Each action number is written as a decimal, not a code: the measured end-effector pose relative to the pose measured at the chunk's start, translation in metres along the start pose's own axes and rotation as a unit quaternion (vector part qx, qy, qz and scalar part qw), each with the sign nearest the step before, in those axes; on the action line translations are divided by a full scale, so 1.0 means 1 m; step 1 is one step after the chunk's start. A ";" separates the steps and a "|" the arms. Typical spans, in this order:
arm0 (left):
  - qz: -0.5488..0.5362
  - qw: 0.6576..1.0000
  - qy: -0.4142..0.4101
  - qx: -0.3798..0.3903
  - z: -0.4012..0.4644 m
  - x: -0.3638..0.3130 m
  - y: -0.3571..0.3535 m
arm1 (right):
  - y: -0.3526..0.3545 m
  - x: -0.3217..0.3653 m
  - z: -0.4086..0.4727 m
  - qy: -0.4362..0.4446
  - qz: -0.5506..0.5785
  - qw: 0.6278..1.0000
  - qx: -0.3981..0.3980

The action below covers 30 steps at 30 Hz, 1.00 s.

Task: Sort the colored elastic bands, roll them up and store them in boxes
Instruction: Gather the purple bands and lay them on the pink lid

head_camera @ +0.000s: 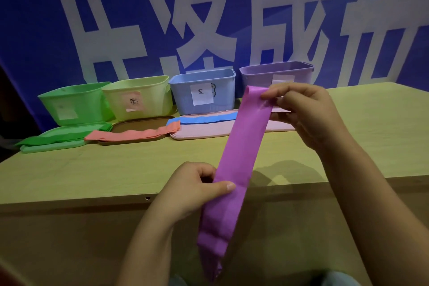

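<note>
A long purple elastic band (241, 146) stretches in the air between my hands above the wooden table (116, 169). My right hand (306, 114) pinches its upper end in front of the purple box (276, 72). Lower down, my left hand (197, 188) grips the band with the thumb across it, and the tail hangs past the table's front edge. A blue band (204, 119) lies on a pink lid (209, 131), a salmon band (134, 134) on a brown lid (130, 124), and a green band (53, 138) on a green lid (51, 147).
Along the back stand a green box (74, 102), a yellow box (139, 95) and a blue box (202, 88), each labelled, with the purple one at the right. A blue banner with large white characters (209, 18) hangs behind them.
</note>
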<state>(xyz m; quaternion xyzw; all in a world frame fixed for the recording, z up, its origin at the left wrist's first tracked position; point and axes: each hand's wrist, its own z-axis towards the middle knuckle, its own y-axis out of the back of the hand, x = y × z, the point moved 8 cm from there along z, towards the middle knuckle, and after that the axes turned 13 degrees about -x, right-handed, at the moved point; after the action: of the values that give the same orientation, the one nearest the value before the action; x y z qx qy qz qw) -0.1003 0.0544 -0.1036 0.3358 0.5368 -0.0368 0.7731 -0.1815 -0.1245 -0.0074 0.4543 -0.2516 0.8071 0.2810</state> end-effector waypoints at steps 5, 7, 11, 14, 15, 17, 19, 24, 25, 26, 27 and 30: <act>-0.044 0.998 -0.037 -0.033 -0.005 -0.012 0.001 | -0.013 0.022 -0.014 0.053 -0.033 0.997 0.055; -0.087 0.992 -0.046 -0.082 -0.002 -0.017 0.013 | -0.016 0.028 -0.022 0.069 -0.060 0.994 0.060; -0.108 0.977 -0.089 -0.160 0.004 -0.028 0.035 | -0.015 0.033 -0.037 0.054 -0.017 0.996 0.062; -0.125 0.967 -0.134 -0.179 0.002 -0.045 0.038 | -0.016 0.030 -0.051 0.026 0.036 0.996 0.082; -0.141 0.962 -0.144 -0.184 0.000 -0.050 0.038 | -0.018 0.028 -0.056 0.023 0.046 0.995 0.085; -0.170 0.955 -0.154 -0.190 -0.003 -0.057 0.037 | -0.023 0.021 -0.065 0.011 0.046 0.995 0.083; -0.196 0.949 -0.168 -0.179 -0.006 -0.064 0.033 | -0.026 0.014 -0.071 0.003 0.029 0.997 0.070; -0.219 0.947 -0.187 -0.141 -0.017 -0.070 0.028 | -0.023 0.005 -0.075 0.006 0.020 0.999 0.036; -0.222 0.948 -0.187 -0.130 -0.019 -0.070 0.027 | -0.023 0.006 -0.076 0.009 0.015 0.999 0.035; -0.228 0.948 -0.185 -0.120 -0.019 -0.070 0.027 | -0.022 0.006 -0.077 0.015 0.008 0.999 0.031; -0.237 0.949 -0.179 -0.108 -0.020 -0.069 0.026 | -0.022 0.007 -0.079 0.022 -0.002 0.999 0.025; -0.209 0.950 -0.191 -0.130 -0.020 -0.066 0.028 | -0.023 0.007 -0.085 0.040 -0.028 0.999 0.005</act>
<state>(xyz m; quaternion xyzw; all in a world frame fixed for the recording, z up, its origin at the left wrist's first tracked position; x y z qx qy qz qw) -0.1324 0.0671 -0.0374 0.0995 0.4376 -0.1912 0.8730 -0.2187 -0.0502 -0.0363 0.4296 -0.2235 0.8178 0.3110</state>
